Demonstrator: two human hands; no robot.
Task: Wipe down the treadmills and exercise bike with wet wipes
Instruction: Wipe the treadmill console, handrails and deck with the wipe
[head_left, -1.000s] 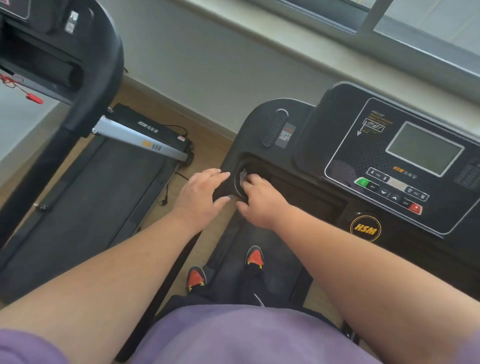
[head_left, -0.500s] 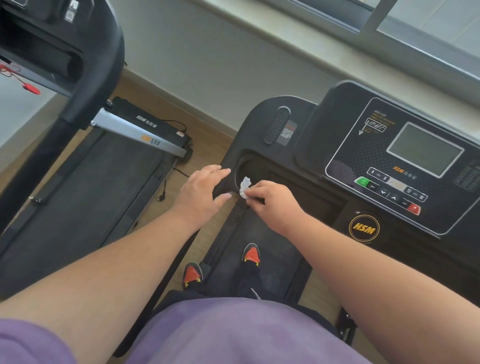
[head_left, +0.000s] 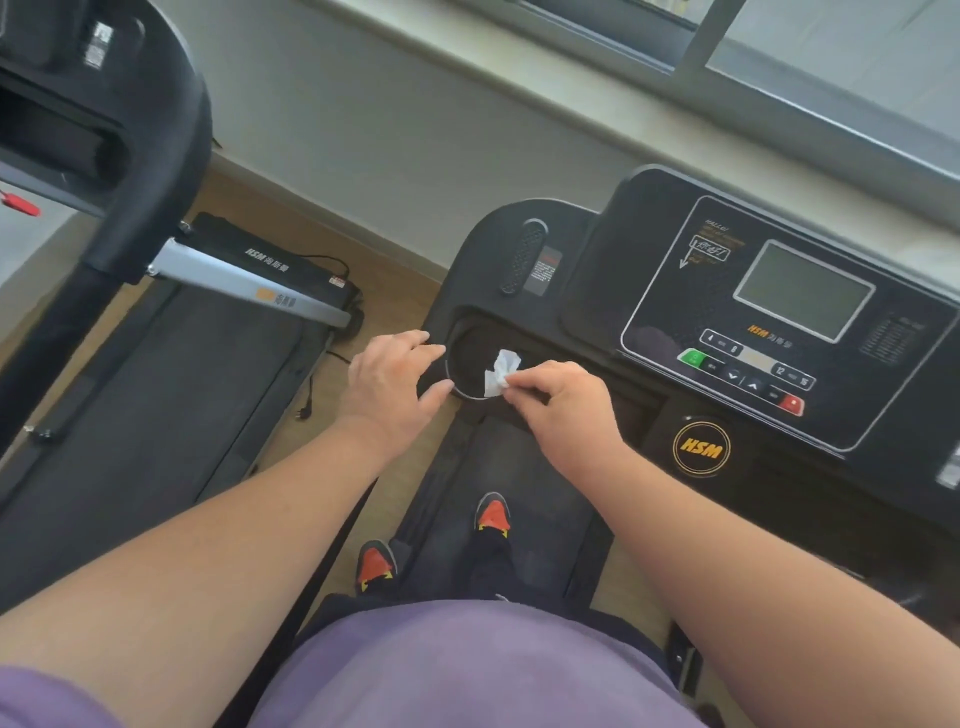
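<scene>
I stand on a black treadmill whose console fills the right of the view, with a grey screen and buttons. A round cup holder sits at the console's left end. My right hand pinches a small crumpled white wet wipe just above the cup holder. My left hand rests on the console's left edge beside the holder, fingers straight and thumb against the rim.
A second black treadmill lies to the left, its console and handrail overhead at top left, a red safety clip hanging. Wooden floor and a power cord lie between. A wall and window ledge run behind.
My right hand has lifted out of the cup holder toward me, bringing the white wipe into full view. My left hand has stayed on the console's edge.
</scene>
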